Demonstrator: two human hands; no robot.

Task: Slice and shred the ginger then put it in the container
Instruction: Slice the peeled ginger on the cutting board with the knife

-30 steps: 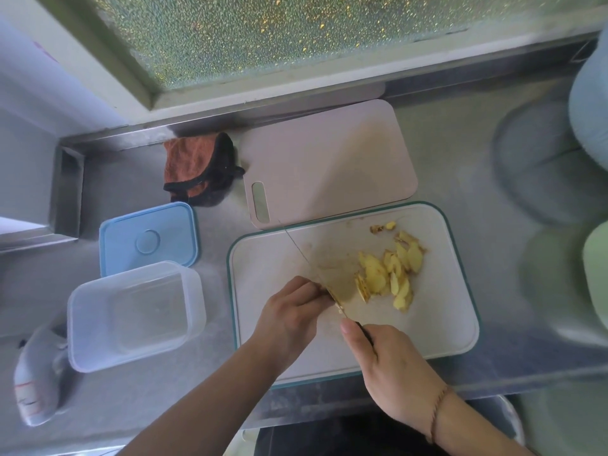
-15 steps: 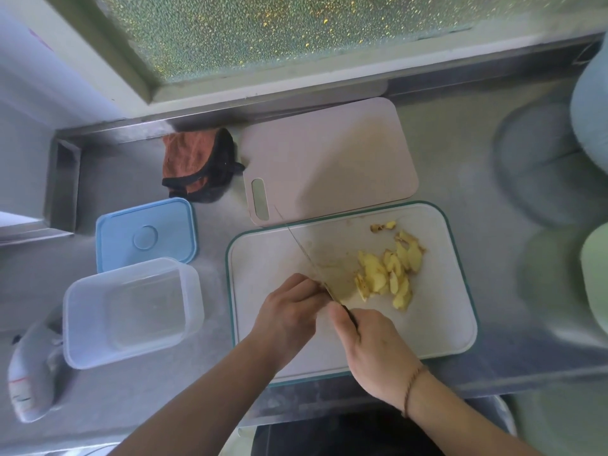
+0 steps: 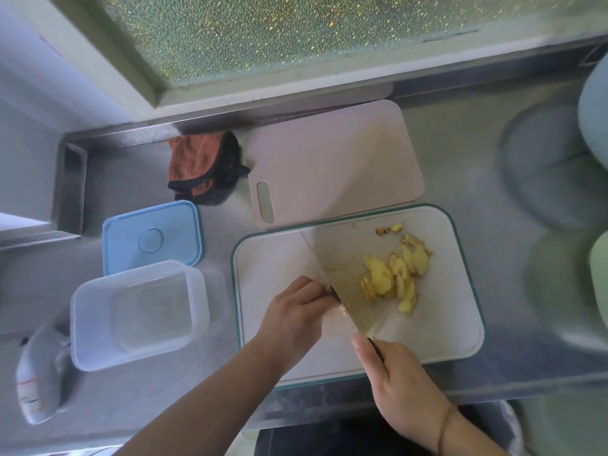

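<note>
My right hand (image 3: 399, 386) grips the knife (image 3: 342, 284), handle nearest me, its blade running toward 11 o'clock across the white board (image 3: 273, 258). My left hand (image 3: 296, 315) curls over the ginger stub (image 3: 330, 288), touching the blade's left face — the next cut, I judge, falls there. Cut slices (image 3: 391, 274) lie at the blade's 2 o'clock; the container (image 3: 138, 314) waits empty at 9 o'clock on the surface (image 3: 460, 143).
</note>
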